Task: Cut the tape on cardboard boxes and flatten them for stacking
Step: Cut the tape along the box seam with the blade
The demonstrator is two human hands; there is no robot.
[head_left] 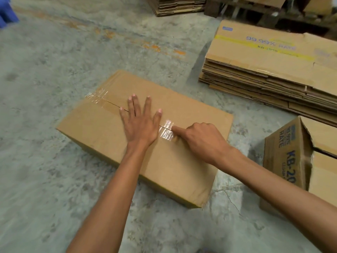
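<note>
Left hand point(140, 125) spread flat on the box point(94, 125) — press firmly. Draw your curled right hand point(202, 141), forefinger on the tape point(167, 131), straight along the seam point(109, 102); blade unseen.

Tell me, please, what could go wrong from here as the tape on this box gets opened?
1. The left hand lies flat on the box right beside the tape patch that the right hand works on; a slip toward it could hurt that hand. Whether a blade is held is hidden.
2. The far tape at the box's other end may still hold, so the cardboard could tear if forced.
</note>
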